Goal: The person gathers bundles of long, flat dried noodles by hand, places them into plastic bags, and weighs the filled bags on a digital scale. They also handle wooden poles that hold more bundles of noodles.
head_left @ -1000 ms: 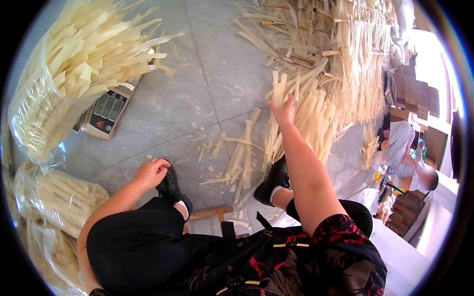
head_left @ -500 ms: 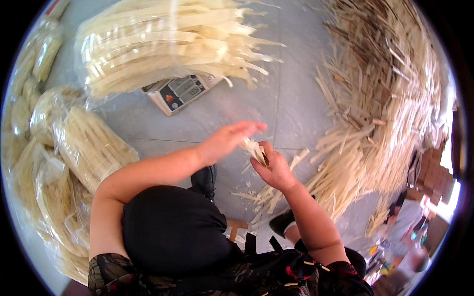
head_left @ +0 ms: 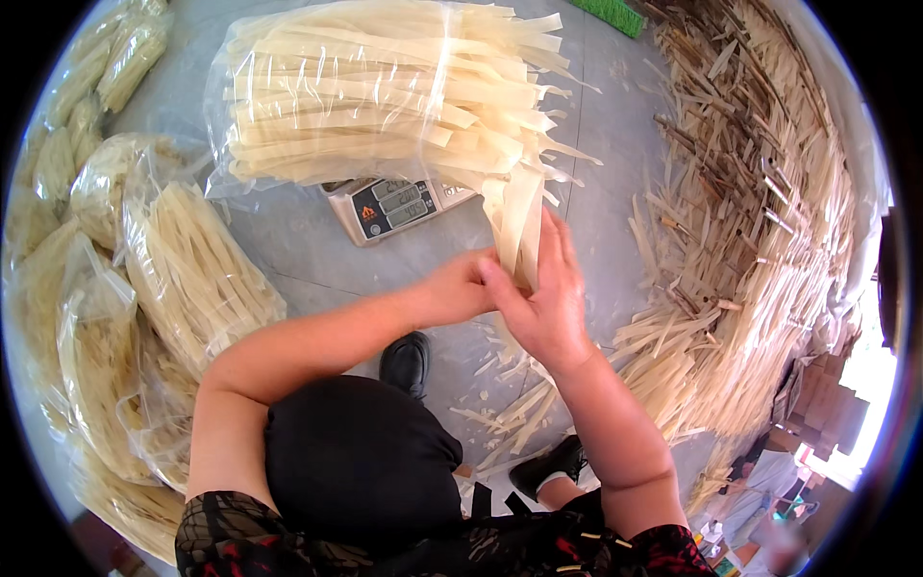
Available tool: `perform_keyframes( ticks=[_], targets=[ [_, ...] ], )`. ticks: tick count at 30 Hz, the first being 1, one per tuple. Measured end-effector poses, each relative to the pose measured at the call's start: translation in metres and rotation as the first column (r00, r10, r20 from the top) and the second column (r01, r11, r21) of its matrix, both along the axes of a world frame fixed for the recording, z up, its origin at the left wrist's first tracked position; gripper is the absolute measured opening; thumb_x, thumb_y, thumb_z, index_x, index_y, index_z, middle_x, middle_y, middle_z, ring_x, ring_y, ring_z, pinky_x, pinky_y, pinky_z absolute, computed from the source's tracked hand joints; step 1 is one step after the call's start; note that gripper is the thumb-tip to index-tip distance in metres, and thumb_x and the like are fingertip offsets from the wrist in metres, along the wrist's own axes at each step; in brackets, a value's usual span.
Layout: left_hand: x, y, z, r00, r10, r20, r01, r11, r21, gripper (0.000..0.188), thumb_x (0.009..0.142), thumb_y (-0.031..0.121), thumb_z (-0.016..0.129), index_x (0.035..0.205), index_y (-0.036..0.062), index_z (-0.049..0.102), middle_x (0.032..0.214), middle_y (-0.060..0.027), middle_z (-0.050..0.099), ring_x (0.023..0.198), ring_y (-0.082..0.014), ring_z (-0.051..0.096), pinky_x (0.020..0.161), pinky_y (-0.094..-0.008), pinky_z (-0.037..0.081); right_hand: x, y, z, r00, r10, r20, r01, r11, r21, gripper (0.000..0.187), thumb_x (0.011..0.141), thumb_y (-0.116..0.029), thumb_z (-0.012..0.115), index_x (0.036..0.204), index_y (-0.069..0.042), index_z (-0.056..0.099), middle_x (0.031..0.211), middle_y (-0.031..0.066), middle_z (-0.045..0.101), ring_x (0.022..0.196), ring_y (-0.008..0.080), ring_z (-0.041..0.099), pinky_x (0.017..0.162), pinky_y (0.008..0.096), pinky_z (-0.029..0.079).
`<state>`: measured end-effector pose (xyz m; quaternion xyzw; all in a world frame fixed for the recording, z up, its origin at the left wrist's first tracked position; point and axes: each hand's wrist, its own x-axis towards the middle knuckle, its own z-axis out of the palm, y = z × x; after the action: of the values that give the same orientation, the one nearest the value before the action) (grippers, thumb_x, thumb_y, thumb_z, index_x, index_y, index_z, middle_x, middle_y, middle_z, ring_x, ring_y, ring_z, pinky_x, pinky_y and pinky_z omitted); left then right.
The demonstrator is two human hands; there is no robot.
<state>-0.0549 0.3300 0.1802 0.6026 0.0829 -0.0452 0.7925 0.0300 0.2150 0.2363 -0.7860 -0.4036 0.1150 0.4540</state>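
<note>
In front of me, a small bunch of flat pale-yellow dried strips (head_left: 516, 223) stands fanned out between my two hands. My right hand (head_left: 552, 303) is closed around its lower part, fingers along the far side and thumb across the near side. My left hand (head_left: 460, 288) comes in from the left with bent fingers gripping the bunch's lower end beside the right thumb; its fingertips are partly hidden. The bunch's tips reach the near right edge of a large plastic-wrapped bundle of similar strips (head_left: 336, 91), which lies on a digital scale (head_left: 399, 210).
Several bagged bundles (head_left: 197, 260) crowd the left. A large heap of loose strips (head_left: 760, 260), partly brown, fills the right side. Scraps (head_left: 514, 409) lie near my shoe (head_left: 548, 468). A green bristly object (head_left: 613, 13) shows at the top. Another person (head_left: 764, 500) is at lower right.
My left hand has come over to the bunch, joining my right. The bunch has turned upright, its strips pointing toward the wrapped bundle. The whole view has shifted slightly.
</note>
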Motion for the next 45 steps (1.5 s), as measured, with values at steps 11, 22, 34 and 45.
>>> perform_keyframes(
  ticks=[11,22,34,45],
  targets=[
    [-0.009,0.004,0.027,0.976,0.055,-0.209,-0.145,0.881,-0.450,0.039,0.097,0.031,0.055,0.127,0.0063,0.053,0.117,-0.0040,0.060,0.106,-0.0124,0.057,0.090,-0.0315,0.048,-0.004,-0.029,-0.003,0.665,-0.042,-0.745,0.125,0.991,0.056,0.034,0.101,-0.024,0.048,0.125,-0.002,0.056,0.109,0.0019,0.062,0.099,0.0096,0.055,0.087,0.0254,0.045],
    [-0.005,-0.006,0.036,0.986,0.137,-0.091,-0.159,0.670,-0.725,0.040,0.101,0.031,0.045,0.132,0.0057,0.047,0.124,-0.0070,0.057,0.111,-0.0178,0.057,0.097,-0.0356,0.045,-0.035,-0.032,-0.012,0.943,-0.031,-0.332,0.033,0.999,0.001,0.067,0.092,-0.005,0.057,0.148,-0.008,0.019,0.124,0.0133,0.058,0.103,0.0179,0.061,0.088,0.0314,0.050],
    [-0.008,0.006,0.051,0.896,0.419,-0.148,-0.422,0.697,-0.580,0.040,0.099,0.034,0.049,0.123,0.0023,0.054,0.109,-0.0095,0.064,0.103,-0.0187,0.060,0.090,-0.0354,0.049,-0.026,-0.061,-0.003,0.666,-0.156,-0.729,0.244,0.970,0.015,0.017,0.097,-0.016,0.054,0.108,-0.003,0.058,0.095,0.0040,0.065,0.088,0.0086,0.060,0.079,0.0240,0.049],
    [-0.016,0.006,0.067,0.869,0.495,-0.007,-0.426,0.739,-0.522,0.026,0.095,0.025,0.059,0.115,0.0091,0.056,0.090,0.0006,0.057,0.088,-0.0110,0.055,0.088,-0.0322,0.046,-0.018,-0.154,-0.010,0.907,-0.416,-0.063,0.395,0.894,-0.211,0.078,0.087,-0.024,0.065,0.148,-0.002,0.021,0.146,0.0224,0.035,0.136,0.0336,0.034,0.110,0.0406,0.029]
  ],
)
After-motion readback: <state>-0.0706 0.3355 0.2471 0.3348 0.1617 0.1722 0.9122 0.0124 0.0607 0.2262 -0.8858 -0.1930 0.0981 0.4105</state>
